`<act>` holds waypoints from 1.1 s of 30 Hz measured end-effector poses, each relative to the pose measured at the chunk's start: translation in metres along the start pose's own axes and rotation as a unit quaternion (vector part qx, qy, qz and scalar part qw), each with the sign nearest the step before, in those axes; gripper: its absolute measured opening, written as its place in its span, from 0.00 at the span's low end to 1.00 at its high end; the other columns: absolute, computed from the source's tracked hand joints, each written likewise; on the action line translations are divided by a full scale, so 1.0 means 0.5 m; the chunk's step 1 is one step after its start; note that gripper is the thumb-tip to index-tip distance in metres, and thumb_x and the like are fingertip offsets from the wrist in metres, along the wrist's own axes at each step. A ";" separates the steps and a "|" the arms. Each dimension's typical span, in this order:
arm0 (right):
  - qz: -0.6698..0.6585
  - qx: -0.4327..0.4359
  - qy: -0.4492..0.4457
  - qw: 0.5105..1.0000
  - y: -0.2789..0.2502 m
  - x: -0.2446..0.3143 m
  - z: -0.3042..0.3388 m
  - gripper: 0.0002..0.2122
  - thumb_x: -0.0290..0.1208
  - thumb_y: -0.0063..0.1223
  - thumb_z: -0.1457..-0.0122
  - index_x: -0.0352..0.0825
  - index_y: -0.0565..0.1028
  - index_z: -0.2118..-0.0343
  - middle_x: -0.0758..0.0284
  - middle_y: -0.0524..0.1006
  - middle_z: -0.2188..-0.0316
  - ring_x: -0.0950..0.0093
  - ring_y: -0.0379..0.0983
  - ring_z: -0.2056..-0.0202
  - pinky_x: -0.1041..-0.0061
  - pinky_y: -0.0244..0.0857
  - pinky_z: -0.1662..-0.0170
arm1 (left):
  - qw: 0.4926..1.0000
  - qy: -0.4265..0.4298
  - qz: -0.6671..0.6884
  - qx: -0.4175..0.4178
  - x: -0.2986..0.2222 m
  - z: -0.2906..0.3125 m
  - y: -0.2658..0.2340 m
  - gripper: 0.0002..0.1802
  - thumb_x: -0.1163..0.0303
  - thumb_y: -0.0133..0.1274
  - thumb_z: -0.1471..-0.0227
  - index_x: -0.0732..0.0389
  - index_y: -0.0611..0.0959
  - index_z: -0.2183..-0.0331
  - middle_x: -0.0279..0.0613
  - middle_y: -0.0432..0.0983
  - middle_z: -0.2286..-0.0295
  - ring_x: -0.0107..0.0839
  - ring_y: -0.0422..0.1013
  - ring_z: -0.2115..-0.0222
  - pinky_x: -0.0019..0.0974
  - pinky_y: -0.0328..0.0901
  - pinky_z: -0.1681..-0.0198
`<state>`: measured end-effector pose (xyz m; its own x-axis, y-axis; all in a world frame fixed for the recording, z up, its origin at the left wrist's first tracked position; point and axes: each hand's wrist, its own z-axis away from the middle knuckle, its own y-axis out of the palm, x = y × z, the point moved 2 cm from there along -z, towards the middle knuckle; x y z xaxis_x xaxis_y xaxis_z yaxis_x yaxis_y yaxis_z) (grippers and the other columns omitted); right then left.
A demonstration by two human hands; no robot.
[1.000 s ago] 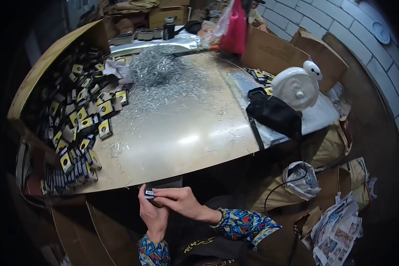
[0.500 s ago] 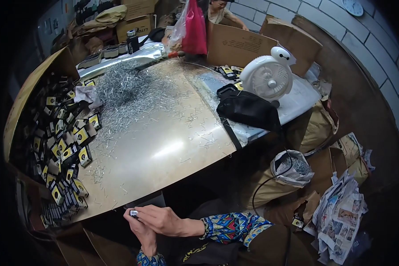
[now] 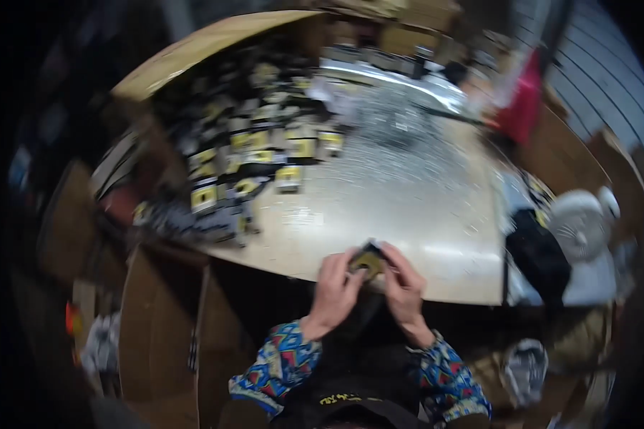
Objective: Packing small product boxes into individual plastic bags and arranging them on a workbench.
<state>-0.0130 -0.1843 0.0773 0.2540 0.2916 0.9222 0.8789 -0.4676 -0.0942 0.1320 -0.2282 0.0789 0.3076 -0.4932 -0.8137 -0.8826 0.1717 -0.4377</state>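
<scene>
Between my two hands, at the near edge of the table (image 3: 415,214), is a small black-and-yellow box (image 3: 367,262). My left hand (image 3: 334,287) grips its left side, with the thumb across the front. On the other side, my right hand (image 3: 406,287) closes its fingers on the right edge. Motion blur hides the finer detail of the box. Many similar small boxes (image 3: 288,179) lie heaped on the table's left part. Beyond my hands spreads a pile of thin silvery wire-like pieces (image 3: 390,118).
A cardboard wall (image 3: 215,48) backs the heaped boxes. To the right are a black bag (image 3: 538,257), a white fan (image 3: 579,227) and a pink plastic bag (image 3: 522,100). Below the table stand an open carton (image 3: 157,343) at left and a whitish sack (image 3: 526,372) at right.
The view has swung left, so the table now sits further right in it. My hands were together below the table edge; now they are apart on either side of the box, its yellow face showing.
</scene>
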 end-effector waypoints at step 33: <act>0.446 0.317 -0.179 0.818 -0.053 -0.107 -0.209 0.16 0.36 0.49 0.38 0.38 0.72 0.49 0.60 0.70 0.46 0.55 0.62 0.42 0.48 0.52 0.40 | 0.861 -0.101 -0.468 0.173 0.226 -0.390 -0.206 0.28 0.51 0.56 0.49 0.63 0.71 0.56 0.57 0.63 0.55 0.56 0.74 0.65 0.53 0.70 0.62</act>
<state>-0.0922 -0.2748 0.0696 0.9109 0.3481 0.2217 0.2827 -0.1348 -0.9497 0.1885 -0.4680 0.1066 0.9125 -0.4017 -0.0775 -0.0668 0.0407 -0.9969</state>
